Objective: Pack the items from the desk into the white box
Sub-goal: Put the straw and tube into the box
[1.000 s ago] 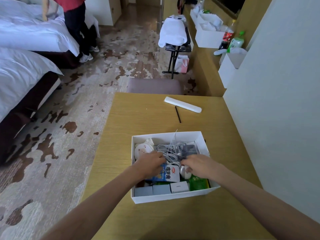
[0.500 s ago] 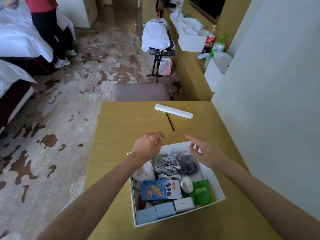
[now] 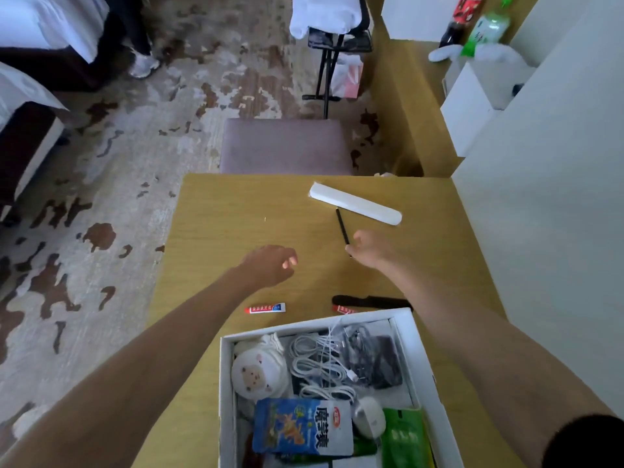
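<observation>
Hotel bedroom: white-sheeted beds point(image 3: 40, 32), patterned carpet point(image 3: 118, 170), desk point(image 3: 236, 224)

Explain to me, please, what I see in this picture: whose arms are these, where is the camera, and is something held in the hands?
There is no machine: the two bare arms belong to a person, and the camera sits on that person's head, looking forward and down. The left hand hovers over the wooden desk and holds nothing. The right hand has its fingers at the near end of a black pen; whether they already pinch it, I cannot tell. Also on the desk lie a long white case, a small tube and a black strip. The white box, nearest the person, already holds cables and a blue packet, among other things.
</observation>
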`<state>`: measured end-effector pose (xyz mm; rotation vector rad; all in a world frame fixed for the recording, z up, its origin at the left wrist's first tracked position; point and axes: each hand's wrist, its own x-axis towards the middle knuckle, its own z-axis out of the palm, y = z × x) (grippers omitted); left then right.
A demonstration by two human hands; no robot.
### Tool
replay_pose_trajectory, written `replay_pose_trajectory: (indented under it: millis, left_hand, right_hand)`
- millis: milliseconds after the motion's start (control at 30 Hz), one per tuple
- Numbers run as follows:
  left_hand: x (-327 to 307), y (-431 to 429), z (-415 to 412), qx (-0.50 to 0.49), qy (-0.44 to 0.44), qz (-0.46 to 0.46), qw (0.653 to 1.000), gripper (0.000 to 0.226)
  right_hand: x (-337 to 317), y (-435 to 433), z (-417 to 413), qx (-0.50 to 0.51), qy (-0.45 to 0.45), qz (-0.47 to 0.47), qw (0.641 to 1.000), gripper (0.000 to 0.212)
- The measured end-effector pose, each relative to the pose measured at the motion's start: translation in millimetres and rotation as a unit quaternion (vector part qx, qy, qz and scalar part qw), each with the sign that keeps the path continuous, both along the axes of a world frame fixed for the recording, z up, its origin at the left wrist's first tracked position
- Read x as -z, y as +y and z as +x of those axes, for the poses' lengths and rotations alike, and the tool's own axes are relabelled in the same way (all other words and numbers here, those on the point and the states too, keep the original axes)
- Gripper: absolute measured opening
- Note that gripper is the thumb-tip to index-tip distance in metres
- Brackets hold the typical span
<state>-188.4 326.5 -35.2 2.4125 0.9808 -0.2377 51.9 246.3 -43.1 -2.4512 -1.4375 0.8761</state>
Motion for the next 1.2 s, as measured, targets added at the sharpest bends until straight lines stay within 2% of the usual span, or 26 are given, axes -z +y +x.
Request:
replay_pose_trajectory:
  millis: [100, 200, 267, 400, 500, 567, 667, 800, 900, 933, 1033, 1100, 1200]
  left_hand:
    - [12.2, -2.4, -13.6, 0.048, 0.025, -0.039, 0.998, 0.03]
    - [25.9, -11.6, -29.0, 0.094, 0.102, -0.043, 0.989, 0.037]
    - [33.9, -13.4, -37.0, 0.106, 0.143, -0.031, 0.984, 0.038]
    - [40.4, -16.0, -42.4, 0.125, 0.153, 0.022, 0.98, 0.027]
    - [36.6, -19.6, -42.4, 0.105, 0.157, 0.034, 0.981, 0.024]
    - [28.6, -22.7, -44.1, 0.042, 0.12, -0.003, 0.992, 0.026]
    - [5.1, -31.7, -49.5, -0.061, -0.001, -0.057, 0.996, 0.026]
    - [-41.8, -58.6, -63.7, -0.122, -0.192, -0.077, 0.971, 0.018]
    - [-63.8, -85.1, -80.0, -0.117, -0.26, -0.045, 0.957, 0.016]
    - [-66.0, -94.9, -85.6, -0.119, -0.272, -0.035, 0.954, 0.017]
    - [-62.8, -126.1, -99.7, -0.124, -0.297, -0.006, 0.947, 0.02]
    - [-59.4, -146.2, -106.5, -0.098, -0.294, 0.014, 0.951, 0.023]
    - [-60.3, -171.9, -113.5, -0.058, -0.285, 0.032, 0.956, 0.024]
  right_hand:
    - [21.8, 22.1, -6.0, -0.017, -0.034, -0.019, 0.999, 0.021]
    - [34.3, 25.8, -10.1, -0.039, -0.073, -0.005, 0.997, 0.012]
    - [33.2, 24.5, -12.2, -0.069, -0.077, -0.018, 0.994, 0.017]
    - [23.4, 11.7, -13.1, -0.152, -0.118, -0.059, 0.98, 0.025]
    - [7.0, -5.7, -15.8, -0.146, -0.091, -0.045, 0.984, 0.023]
    - [-14.4, -17.3, -21.9, -0.106, -0.031, 0.013, 0.994, 0.016]
    - [-56.3, -46.0, -36.4, -0.04, 0.07, 0.129, 0.988, 0.009]
    - [-96.8, -112.4, -60.6, -0.005, 0.177, 0.186, 0.966, 0.01]
    - [-105.5, -165.0, -80.7, -0.06, 0.155, 0.167, 0.972, 0.004]
    - [-105.1, -181.1, -86.7, -0.083, 0.136, 0.147, 0.976, 0.008]
    - [-98.7, -220.9, -102.9, -0.167, 0.022, 0.06, 0.984, 0.01]
    - [-94.2, -237.2, -116.5, -0.246, -0.05, 0.015, 0.968, 0.006]
    - [-85.8, -249.3, -139.8, -0.343, -0.08, 0.011, 0.936, 0.005]
